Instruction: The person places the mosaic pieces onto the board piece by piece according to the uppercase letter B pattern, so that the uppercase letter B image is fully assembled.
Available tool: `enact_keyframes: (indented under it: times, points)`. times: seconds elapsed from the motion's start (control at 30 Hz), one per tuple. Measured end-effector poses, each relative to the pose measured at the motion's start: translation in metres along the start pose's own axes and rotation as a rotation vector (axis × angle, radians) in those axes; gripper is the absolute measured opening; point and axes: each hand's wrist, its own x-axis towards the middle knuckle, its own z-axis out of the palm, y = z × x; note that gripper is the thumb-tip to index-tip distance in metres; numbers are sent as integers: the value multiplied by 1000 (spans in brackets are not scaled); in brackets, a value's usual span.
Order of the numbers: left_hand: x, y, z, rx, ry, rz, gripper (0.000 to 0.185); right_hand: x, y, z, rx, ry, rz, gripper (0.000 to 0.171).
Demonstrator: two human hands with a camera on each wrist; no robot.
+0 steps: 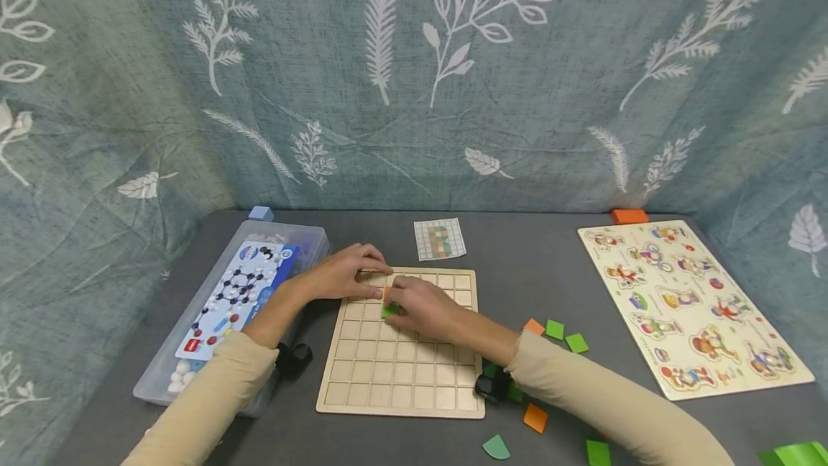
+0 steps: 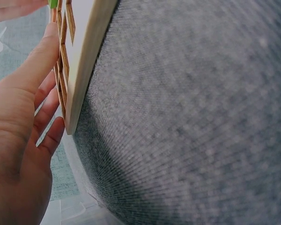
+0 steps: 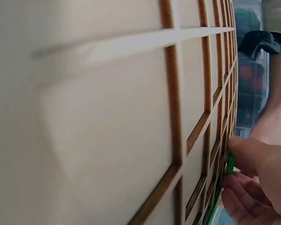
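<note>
A wooden grid board (image 1: 369, 394) lies on the dark table, divided into square cells by raised strips. Over its upper middle, my right hand (image 1: 423, 308) pinches a green square tile (image 3: 231, 164) between thumb and fingers. In the head view green (image 1: 389, 311) shows by the thumb, with an orange tile (image 1: 387, 293) just beyond it, partly covered by fingers. Another green piece (image 3: 214, 208) lies along the board in the right wrist view. My left hand (image 1: 346, 272) rests at the board's upper left, thumb extended onto the grid, fingers loosely bent over the far edge, gripping nothing.
A printed pattern card (image 1: 440, 239) lies behind the board. On the left sits a clear plastic box (image 1: 155, 380) with a molecule picture. Loose green tiles (image 1: 577, 343) and orange tiles (image 1: 535, 418) are scattered right of the board, near a picture puzzle (image 1: 695, 308).
</note>
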Motion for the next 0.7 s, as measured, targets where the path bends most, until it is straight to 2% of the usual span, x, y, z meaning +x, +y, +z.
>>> enact_keyframes:
  times: [0.23, 0.47, 0.57, 0.7]
  points:
    - [1, 1, -1, 12, -14, -22, 40, 3, -4, -1, -10, -51, 3, 13]
    - [1, 2, -1, 17, -11, -24, 40, -2, -9, -7, -53, -56, -25, 11]
    - [0, 3, -2, 16, -16, -28, 40, -14, -13, -13, -58, -24, -39, 13]
    - [-1, 3, -2, 13, -15, -30, 41, -48, -12, -24, -53, 55, -29, 15]
